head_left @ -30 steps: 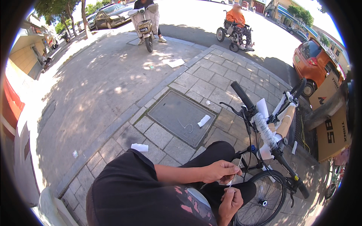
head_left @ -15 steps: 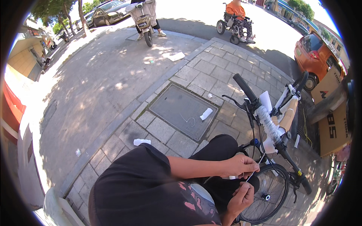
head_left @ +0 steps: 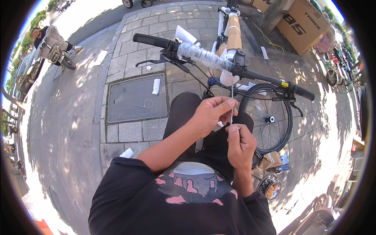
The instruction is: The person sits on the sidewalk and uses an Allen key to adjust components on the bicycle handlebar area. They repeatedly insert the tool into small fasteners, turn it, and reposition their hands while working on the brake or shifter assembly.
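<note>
In front of my lap, my left hand (head_left: 214, 112) pinches a thin pale strip (head_left: 232, 90) between thumb and fingers. Just below it, my right hand (head_left: 241, 147) grips the strip's lower part, thumb on top. It runs nearly upright, its upper part in front of the bicycle's black handlebar (head_left: 260, 76); I cannot tell whether it is attached there. Clear wrapping (head_left: 203, 56) covers part of the bar. A spoked wheel (head_left: 270, 119) stands to the right of my hands. Tan cardboard and white padding (head_left: 234, 31) cover the frame beyond.
To the left, a white padding scrap (head_left: 156, 86) and a pale loop lie on a dark square cover (head_left: 125, 103). A large cardboard box (head_left: 303, 25) stands at the far right. Small items and a brown packet (head_left: 269, 160) lie by the wheel. A person sits on a scooter (head_left: 56, 55) at far left.
The view has turned to the right, so the bicycle and my hands sit nearer its middle. Both hands keep hold of the pale strip, which now stands more upright in view.
</note>
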`<state>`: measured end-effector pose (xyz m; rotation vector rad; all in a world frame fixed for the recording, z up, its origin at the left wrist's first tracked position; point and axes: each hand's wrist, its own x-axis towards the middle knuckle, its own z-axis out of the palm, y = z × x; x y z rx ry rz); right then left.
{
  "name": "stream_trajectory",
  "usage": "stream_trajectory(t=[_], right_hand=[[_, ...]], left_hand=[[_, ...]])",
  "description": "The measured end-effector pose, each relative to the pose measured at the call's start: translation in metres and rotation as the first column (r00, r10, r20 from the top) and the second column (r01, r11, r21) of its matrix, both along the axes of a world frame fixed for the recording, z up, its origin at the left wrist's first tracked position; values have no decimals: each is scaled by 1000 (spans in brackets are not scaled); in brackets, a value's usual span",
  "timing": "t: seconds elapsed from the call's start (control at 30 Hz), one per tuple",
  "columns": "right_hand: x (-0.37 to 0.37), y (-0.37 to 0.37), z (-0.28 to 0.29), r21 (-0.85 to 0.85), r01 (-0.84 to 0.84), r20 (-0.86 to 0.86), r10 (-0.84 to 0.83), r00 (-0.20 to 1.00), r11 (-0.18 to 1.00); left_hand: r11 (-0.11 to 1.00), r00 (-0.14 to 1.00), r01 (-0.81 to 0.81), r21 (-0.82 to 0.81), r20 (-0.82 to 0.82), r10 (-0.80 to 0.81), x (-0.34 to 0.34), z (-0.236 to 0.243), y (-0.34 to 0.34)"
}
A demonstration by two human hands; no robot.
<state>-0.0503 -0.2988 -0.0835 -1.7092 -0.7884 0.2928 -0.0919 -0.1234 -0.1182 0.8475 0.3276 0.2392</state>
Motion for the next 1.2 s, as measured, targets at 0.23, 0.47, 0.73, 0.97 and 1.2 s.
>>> stream_trajectory(t=[0.23,0.47,0.73,0.97,1.2], right_hand=[[1,1,-5,54,52,-3,-52,999,997],[5,-1,-8,44,89,-36,-88,995,995],[12,6,-11,37,112,-21,-112,994,993],[15,11,-26,630,169,-720,488,494,758],[6,21,-50,724,195,-690,702,177,662]], left_hand=[[999,999,41,-15,22,-40,7,3,-1],[998,999,38,-48,-5,-38,21,0,-8],[994,998,68,-80,17,-67,31,-6,1],[946,981,187,-264,93,-168,28,-8,2],[898,961,271,-347,154,-231,19,-26,6]])
